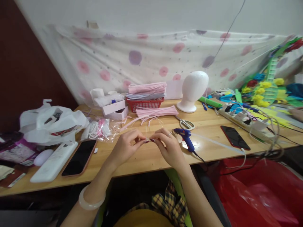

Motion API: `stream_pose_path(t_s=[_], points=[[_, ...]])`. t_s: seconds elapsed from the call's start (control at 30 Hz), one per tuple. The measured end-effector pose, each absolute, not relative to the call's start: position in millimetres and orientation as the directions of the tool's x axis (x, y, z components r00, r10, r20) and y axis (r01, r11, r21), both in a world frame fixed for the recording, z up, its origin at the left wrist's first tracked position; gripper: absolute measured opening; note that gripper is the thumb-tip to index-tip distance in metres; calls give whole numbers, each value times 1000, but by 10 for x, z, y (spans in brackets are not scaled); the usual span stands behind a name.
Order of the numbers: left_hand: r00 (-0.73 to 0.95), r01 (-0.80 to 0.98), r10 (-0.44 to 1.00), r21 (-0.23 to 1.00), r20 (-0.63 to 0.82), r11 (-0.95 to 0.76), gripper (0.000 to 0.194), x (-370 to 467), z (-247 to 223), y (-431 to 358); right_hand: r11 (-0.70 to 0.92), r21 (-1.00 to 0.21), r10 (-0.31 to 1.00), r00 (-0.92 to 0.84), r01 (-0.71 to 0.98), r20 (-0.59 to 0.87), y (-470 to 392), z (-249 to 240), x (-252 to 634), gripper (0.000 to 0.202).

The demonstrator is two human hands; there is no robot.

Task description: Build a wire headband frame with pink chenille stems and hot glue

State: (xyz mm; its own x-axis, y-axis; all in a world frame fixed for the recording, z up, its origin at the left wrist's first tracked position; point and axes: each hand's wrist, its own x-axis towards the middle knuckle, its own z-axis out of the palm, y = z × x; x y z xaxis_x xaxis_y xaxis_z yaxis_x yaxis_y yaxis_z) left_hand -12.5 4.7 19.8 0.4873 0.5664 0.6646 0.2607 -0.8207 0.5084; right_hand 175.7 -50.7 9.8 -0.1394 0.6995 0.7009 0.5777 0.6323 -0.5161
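My left hand (127, 145) and my right hand (169, 147) meet above the front of the wooden table, fingers pinched together. Between the fingertips is a small pale piece (147, 139), too small to name. Thin, pale strands (146, 126) rise from about that spot; how they join the piece is unclear. Just beyond the hands lies a bundle of pink fuzzy stems (157, 111). Close to the right hand, a blue hot glue gun (187, 138) rests on its side. Scissors with pale handles (186, 124) lie behind it.
At the back are a red basket (146, 104) with more stems and a white foam head (193, 91). Phones (80, 157) (235, 137) lie on both sides. A power strip (247, 121) with tangled cables sits right, a plastic bag (53, 121) left.
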Motion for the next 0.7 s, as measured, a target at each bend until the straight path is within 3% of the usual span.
stream_pose_path(t_s=[0.13,0.33,0.43,0.53,0.6,0.7], points=[[512,163,465,450,722,-878,6,-162,178,82,652,-519,694,-158,553,703,-490,98,1806,16],[526,100,508,544,682,-833,6,-186,173,80,669,-528,693,-182,523,698,-513,130,1842,15],[505,166,543,542,671,-824,7,-215,216,33,662,-573,712,-165,483,683,-511,178,1925,12],[460,256,594,542,660,-800,10,-240,231,-59,586,-581,718,-31,565,695,-421,244,2059,14],[408,272,615,554,674,-787,18,-243,207,-126,527,-615,761,-3,587,649,-302,276,2142,22],[389,250,587,532,710,-809,13,-237,148,-197,463,-775,878,-102,429,468,-96,257,2224,25]])
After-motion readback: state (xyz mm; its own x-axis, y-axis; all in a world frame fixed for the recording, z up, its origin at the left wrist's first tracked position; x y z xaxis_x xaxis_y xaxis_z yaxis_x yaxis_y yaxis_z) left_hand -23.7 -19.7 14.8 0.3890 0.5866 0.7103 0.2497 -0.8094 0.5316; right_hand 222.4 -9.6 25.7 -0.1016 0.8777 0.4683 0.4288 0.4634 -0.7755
